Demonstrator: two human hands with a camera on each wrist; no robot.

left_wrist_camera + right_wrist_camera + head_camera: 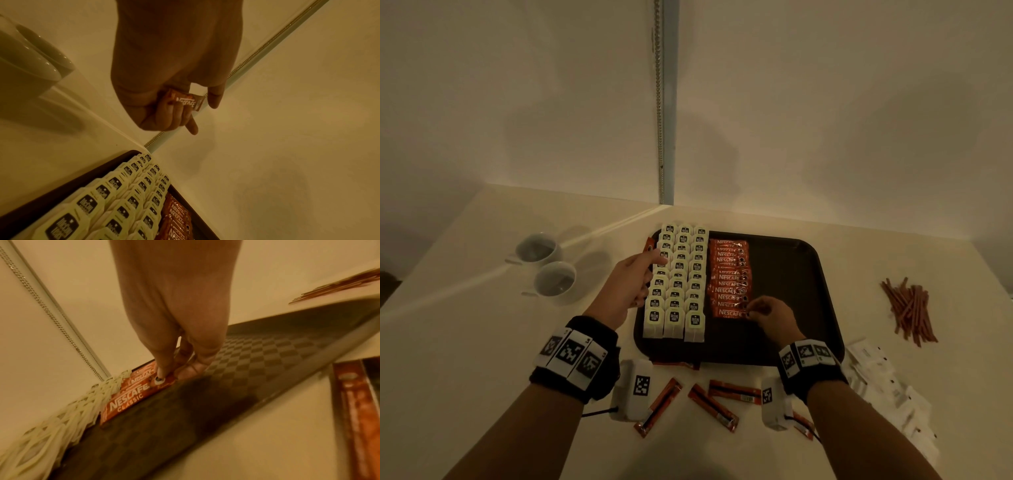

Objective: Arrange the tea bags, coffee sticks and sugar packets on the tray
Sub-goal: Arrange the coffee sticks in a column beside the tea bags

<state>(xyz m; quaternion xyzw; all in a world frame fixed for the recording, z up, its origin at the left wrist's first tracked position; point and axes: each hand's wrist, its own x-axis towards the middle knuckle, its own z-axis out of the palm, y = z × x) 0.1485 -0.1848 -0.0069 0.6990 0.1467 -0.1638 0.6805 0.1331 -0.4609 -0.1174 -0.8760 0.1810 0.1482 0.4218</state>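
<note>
From the head, the tray (811, 274) holds tea bags (678, 281) in its left part and coffee sticks (729, 277) beside them. At the left wrist, the left hand (164, 78) curls round one stick (186, 101) above the tray. At the right wrist, the right hand (176, 331) pinches the end of the nearest stick (131, 397) on the tray.

Dark tray (811, 274) with matt chequered texture, glossy foil coffee sticks (729, 274), glazed white cups (539, 248)

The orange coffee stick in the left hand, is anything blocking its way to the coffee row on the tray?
The three columns of white tea bags lie between the left hand with its orange coffee stick and the coffee row; it must pass over them.
</note>
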